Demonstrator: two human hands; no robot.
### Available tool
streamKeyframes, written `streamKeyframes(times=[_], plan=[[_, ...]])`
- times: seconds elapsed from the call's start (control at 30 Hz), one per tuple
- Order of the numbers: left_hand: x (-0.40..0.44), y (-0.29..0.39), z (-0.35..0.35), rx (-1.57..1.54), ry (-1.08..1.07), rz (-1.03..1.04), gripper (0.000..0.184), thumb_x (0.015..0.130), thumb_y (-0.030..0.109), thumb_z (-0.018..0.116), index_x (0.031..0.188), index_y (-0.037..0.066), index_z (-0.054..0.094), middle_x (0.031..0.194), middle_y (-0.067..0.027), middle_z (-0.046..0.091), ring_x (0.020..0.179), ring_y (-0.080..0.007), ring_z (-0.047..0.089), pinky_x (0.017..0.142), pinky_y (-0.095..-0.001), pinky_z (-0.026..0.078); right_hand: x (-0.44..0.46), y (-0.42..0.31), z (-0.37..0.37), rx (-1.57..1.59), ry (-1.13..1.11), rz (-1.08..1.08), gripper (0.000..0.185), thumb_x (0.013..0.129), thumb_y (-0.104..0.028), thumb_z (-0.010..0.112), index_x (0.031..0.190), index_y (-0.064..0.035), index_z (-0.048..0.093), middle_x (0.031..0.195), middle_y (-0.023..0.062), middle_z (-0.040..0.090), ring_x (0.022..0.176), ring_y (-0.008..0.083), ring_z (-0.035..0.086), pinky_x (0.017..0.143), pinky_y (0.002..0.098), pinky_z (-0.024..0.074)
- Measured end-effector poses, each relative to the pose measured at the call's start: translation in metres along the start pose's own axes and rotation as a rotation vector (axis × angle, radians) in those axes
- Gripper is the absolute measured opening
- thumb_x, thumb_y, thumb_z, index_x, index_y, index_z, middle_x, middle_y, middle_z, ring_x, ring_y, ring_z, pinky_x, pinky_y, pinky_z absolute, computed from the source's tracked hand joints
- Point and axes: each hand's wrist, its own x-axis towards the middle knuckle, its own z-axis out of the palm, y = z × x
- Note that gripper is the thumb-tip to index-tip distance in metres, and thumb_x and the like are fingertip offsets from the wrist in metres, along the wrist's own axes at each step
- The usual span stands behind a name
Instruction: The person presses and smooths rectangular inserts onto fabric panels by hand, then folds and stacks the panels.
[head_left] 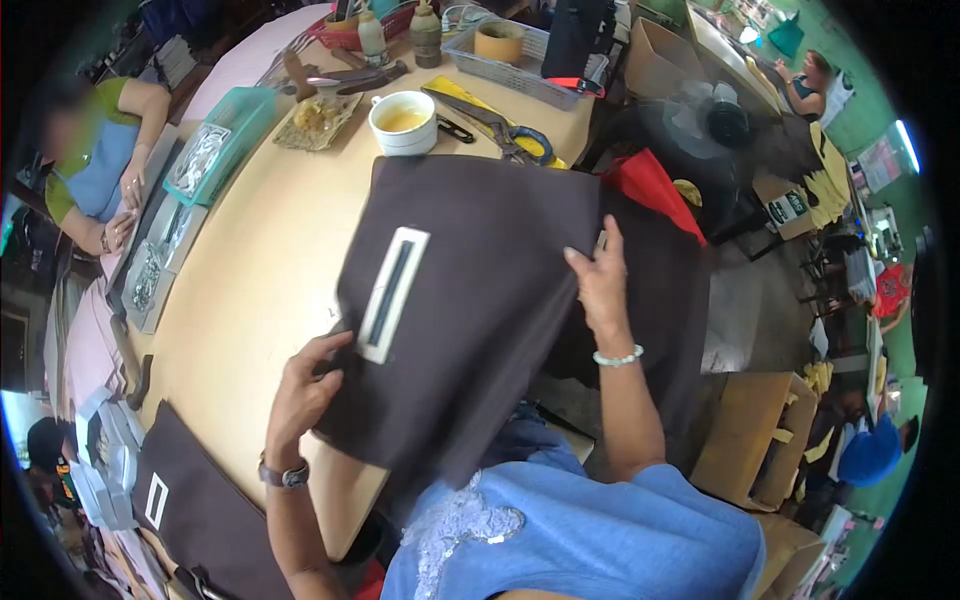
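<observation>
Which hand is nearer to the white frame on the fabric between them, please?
Left: the left hand is beside the white frame, by its lower end; the right hand is across the dark fabric.

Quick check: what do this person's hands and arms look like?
The left hand is ungloved, with a dark-strapped wristwatch. The right hand is also ungloved, with a pale green beaded bracelet. The blue fabric top has a short right sleeve.
</observation>
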Motion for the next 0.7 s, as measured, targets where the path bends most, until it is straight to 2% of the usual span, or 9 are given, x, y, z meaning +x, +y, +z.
streamKeyframes(times=[0.07, 0.17, 0.2, 0.3, 0.4, 0.43, 0.53, 0.63, 0.7], plan=[[0.014, 0.012, 0.023, -0.037, -0.063, 0.034, 0.052, 0.069, -0.003, 0.051, 0.12, 0.003, 0.057, 0.106, -0.0059, 0.062, 0.091, -0.0131, 0.055, 0.08, -0.0259, 0.044, 0.009, 0.027, -0.039, -0.036, 0.079, 0.034, 0.075, 0.081, 0.002, 0.057, 0.141, 0.0034, 0.014, 0.118, 0.0208, 0.054, 0.105, 0.0224, 0.055, 0.09, 0.028, 0.0424], [0.032, 0.038, 0.06, -0.095, -0.182, 0.15, 0.053, 0.07, -0.004, 0.051, 0.122, 0.001, 0.054, 0.118, -0.0133, 0.057, 0.111, -0.0238, 0.052, 0.097, -0.0307, 0.038, 0.007, 0.017, -0.082, -0.042, 0.177, 0.228, 0.073, 0.081, 0.002, 0.055, 0.142, 0.0012, 0.015, 0.109, 0.0136, 0.058, 0.096, 0.0203, 0.055, 0.085, 0.0266, 0.0418], [0.037, 0.046, 0.074, -0.106, -0.231, 0.173, 0.052, 0.071, -0.005, 0.051, 0.123, -0.001, 0.052, 0.121, -0.0165, 0.055, 0.116, -0.0277, 0.05, 0.099, -0.0316, 0.037, 0.01, 0.027, -0.1, -0.06, 0.235, 0.253, 0.072, 0.08, 0.003, 0.054, 0.142, 0.0001, 0.017, 0.113, 0.0164, 0.056, 0.101, 0.0213, 0.054, 0.088, 0.0281, 0.0413], [0.056, 0.053, 0.126, -0.063, -0.247, 0.28, 0.051, 0.073, -0.001, 0.054, 0.124, 0.004, 0.053, 0.124, -0.016, 0.054, 0.117, -0.0258, 0.049, 0.099, -0.0325, 0.036, 0.022, 0.057, -0.16, -0.152, 0.395, 0.154, 0.073, 0.079, 0.003, 0.054, 0.142, -0.0009, 0.017, 0.118, 0.0204, 0.052, 0.106, 0.0222, 0.052, 0.09, 0.0289, 0.0409], [0.072, 0.071, 0.168, -0.04, -0.226, 0.317, 0.05, 0.075, 0.0, 0.055, 0.125, 0.003, 0.052, 0.125, -0.0174, 0.053, 0.118, -0.0258, 0.048, 0.099, -0.0321, 0.037, 0.029, 0.044, -0.213, -0.325, 0.457, 0.201, 0.072, 0.08, 0.003, 0.055, 0.142, -0.0029, 0.019, 0.12, 0.0202, 0.051, 0.106, 0.0212, 0.052, 0.09, 0.0284, 0.0407], [0.082, 0.068, 0.187, -0.123, -0.277, 0.337, 0.05, 0.076, 0.0, 0.055, 0.125, 0.002, 0.051, 0.126, -0.0175, 0.052, 0.118, -0.0257, 0.049, 0.098, -0.0315, 0.038, 0.035, 0.048, -0.237, -0.372, 0.48, 0.202, 0.07, 0.081, 0.003, 0.055, 0.141, 0.0014, 0.019, 0.119, 0.0196, 0.052, 0.102, 0.02, 0.054, 0.087, 0.027, 0.0424], [0.099, 0.054, 0.254, -0.274, -0.371, 0.315, 0.049, 0.078, 0.001, 0.057, 0.127, 0.001, 0.049, 0.127, -0.0172, 0.052, 0.117, -0.025, 0.051, 0.094, -0.0296, 0.042, 0.073, 0.09, -0.339, -0.573, 0.397, 0.133, 0.071, 0.079, -0.005, 0.06, 0.139, 0.0057, 0.024, 0.125, 0.0247, 0.047, 0.112, 0.0271, 0.051, 0.095, 0.0315, 0.0381], [0.097, 0.044, 0.312, -0.399, -0.472, 0.177, 0.05, 0.078, 0.001, 0.059, 0.127, 0.001, 0.049, 0.126, -0.0165, 0.053, 0.114, -0.0242, 0.053, 0.093, -0.0304, 0.043, 0.085, 0.097, -0.371, -0.822, 0.594, 0.081, 0.05, 0.079, -0.017, 0.066, 0.12, 0.0055, 0.047, 0.098, 0.0174, 0.061, 0.086, 0.0209, 0.061, 0.076, 0.0301, 0.0468], [0.093, 0.047, 0.324, -0.351, -0.538, 0.083, 0.05, 0.078, 0.001, 0.06, 0.127, 0.001, 0.049, 0.125, -0.0163, 0.053, 0.113, -0.0242, 0.054, 0.093, -0.0308, 0.043, 0.073, 0.074, -0.36, -0.604, 0.529, 0.495, 0.035, 0.079, -0.027, 0.067, 0.101, -0.0032, 0.053, 0.073, 0.0074, 0.056, 0.064, 0.0153, 0.055, 0.06, 0.0304, 0.044]])
